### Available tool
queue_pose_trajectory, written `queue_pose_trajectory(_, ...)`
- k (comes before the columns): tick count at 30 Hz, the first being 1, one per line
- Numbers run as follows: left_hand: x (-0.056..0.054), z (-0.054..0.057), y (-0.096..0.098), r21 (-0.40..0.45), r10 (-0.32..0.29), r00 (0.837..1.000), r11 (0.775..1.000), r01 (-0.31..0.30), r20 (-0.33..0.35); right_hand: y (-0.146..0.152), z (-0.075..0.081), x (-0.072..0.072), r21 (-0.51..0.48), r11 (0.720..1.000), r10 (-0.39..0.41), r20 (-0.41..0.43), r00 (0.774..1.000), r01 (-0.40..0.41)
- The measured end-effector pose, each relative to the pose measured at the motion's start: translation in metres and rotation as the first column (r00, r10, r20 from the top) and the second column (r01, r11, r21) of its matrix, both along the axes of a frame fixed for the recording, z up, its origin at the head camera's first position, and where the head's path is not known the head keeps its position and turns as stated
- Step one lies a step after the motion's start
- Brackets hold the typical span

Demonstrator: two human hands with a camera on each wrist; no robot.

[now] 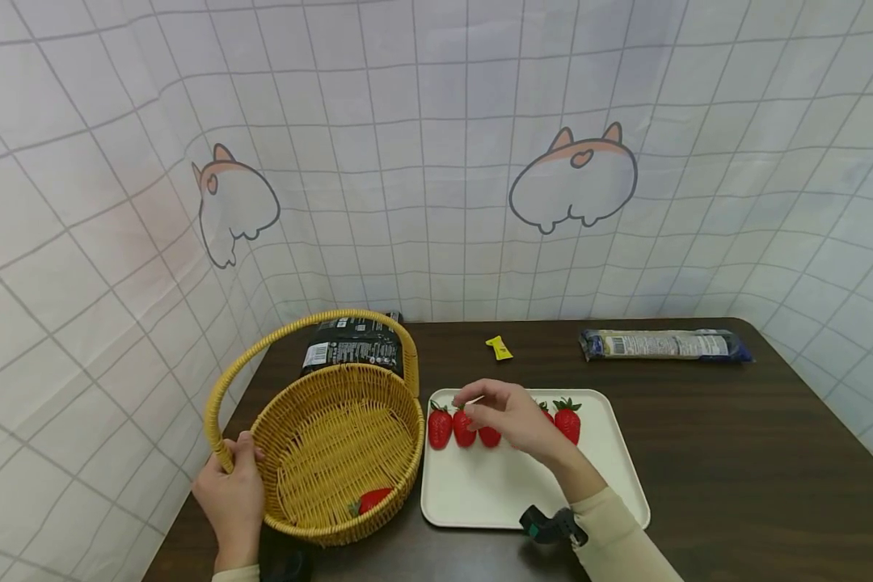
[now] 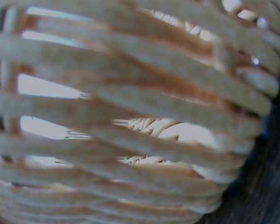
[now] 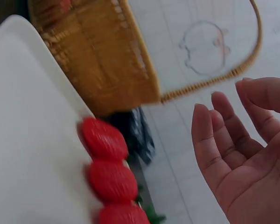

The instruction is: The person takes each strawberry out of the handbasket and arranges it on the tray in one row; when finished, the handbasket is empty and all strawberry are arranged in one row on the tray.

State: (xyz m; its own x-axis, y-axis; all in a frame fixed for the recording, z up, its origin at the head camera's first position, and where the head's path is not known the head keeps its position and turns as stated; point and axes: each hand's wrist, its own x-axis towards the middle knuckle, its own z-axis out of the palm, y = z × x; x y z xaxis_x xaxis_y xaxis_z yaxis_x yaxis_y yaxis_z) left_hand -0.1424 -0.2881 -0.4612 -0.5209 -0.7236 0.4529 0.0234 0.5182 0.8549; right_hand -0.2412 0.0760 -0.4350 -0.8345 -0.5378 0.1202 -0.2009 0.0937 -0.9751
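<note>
My left hand [image 1: 233, 491] grips the yellow woven basket [image 1: 320, 440] where its handle [image 1: 221, 396] meets the left rim. One strawberry [image 1: 373, 499] lies inside, near the basket's front right wall. Close up, the left wrist view holds only blurred basket weave [image 2: 130, 102]. Over the white tray [image 1: 473, 493] hovers my right hand [image 1: 512, 416], fingers loosely bent and nothing held. In the right wrist view that hand [image 3: 252, 158] is apart from the strawberries [image 3: 113, 181]. Several strawberries line the tray's far side, such as the leftmost [image 1: 440, 426] and rightmost [image 1: 567, 422]; my right hand partly hides the row.
Behind the basket lies a black package [image 1: 356, 343]. A small yellow wrapped piece [image 1: 499, 348] sits beyond the tray, and a long blue-ended packet [image 1: 665, 344] lies at the back right. A grid-patterned curtain [image 1: 451, 162] surrounds the dark table [image 1: 735, 453].
</note>
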Motion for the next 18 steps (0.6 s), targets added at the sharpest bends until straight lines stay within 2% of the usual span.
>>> queue_pose_trajectory(5,0.000,0.000,0.000,-0.001,0.002,1.000,1.000,-0.002,0.006,-0.031,0.004,0.011,-0.061,0.993,0.103,-0.002,0.995,-0.103)
queue_pose_trajectory(9,0.001,0.001,0.001,0.005,0.002,1.000,1.000,-0.002,0.007,-0.055,0.009,0.017,-0.103,0.975,0.198,-0.024,0.980,-0.199)
queue_pose_trajectory(12,0.001,0.001,0.001,0.007,0.000,1.000,1.000,0.000,0.001,-0.074,0.017,0.021,-0.110,0.953,0.276,-0.056,0.960,-0.281)
queue_pose_trajectory(15,0.001,0.001,0.000,0.003,-0.001,1.000,1.000,0.001,0.006,-0.091,0.017,0.020,-0.082,0.931,0.351,-0.070,0.934,-0.356)
queue_pose_trajectory(18,0.001,0.001,-0.001,0.007,0.001,1.000,1.000,-0.001,0.011,-0.108,0.015,0.018,-0.001,0.902,0.430,-0.089,0.898,-0.432)
